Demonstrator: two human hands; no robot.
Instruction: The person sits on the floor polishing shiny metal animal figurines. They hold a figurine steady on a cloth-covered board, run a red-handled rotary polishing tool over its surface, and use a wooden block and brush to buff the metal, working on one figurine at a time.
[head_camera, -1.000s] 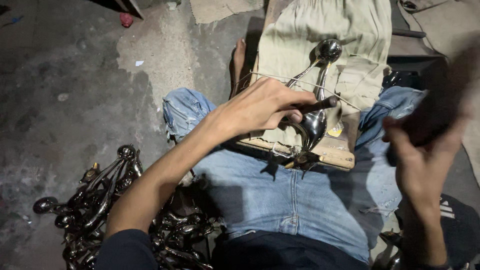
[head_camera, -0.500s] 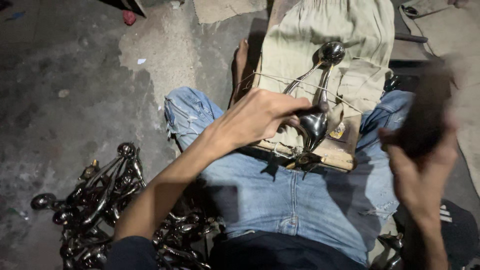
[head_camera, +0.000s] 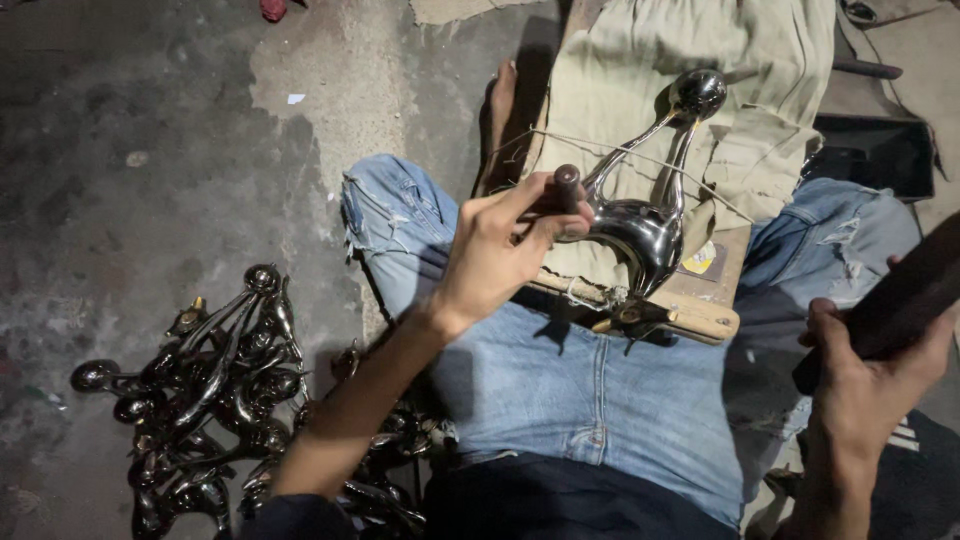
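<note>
My left hand (head_camera: 500, 250) grips a short dark rod (head_camera: 567, 186) and presses it against a shiny curved metal casting (head_camera: 640, 215) with two thin arms ending in a ball. The casting lies on a wooden board (head_camera: 700, 315) covered by an olive cloth (head_camera: 690, 60) and rests across my lap in blue jeans (head_camera: 580, 385). A thin cord crosses the casting. My right hand (head_camera: 865, 400) is at the lower right, closed around a dark flat bar (head_camera: 900, 300) raised off to the side, apart from the casting.
A heap of similar dark metal castings (head_camera: 215, 390) lies on the concrete floor at my left. A bare foot (head_camera: 497, 120) shows beside the board. A dark tray (head_camera: 875, 150) sits at the far right.
My left hand shifted its grip so the rod now stands upright beside the casting. My right hand with the dark bar dropped lower and further right.
</note>
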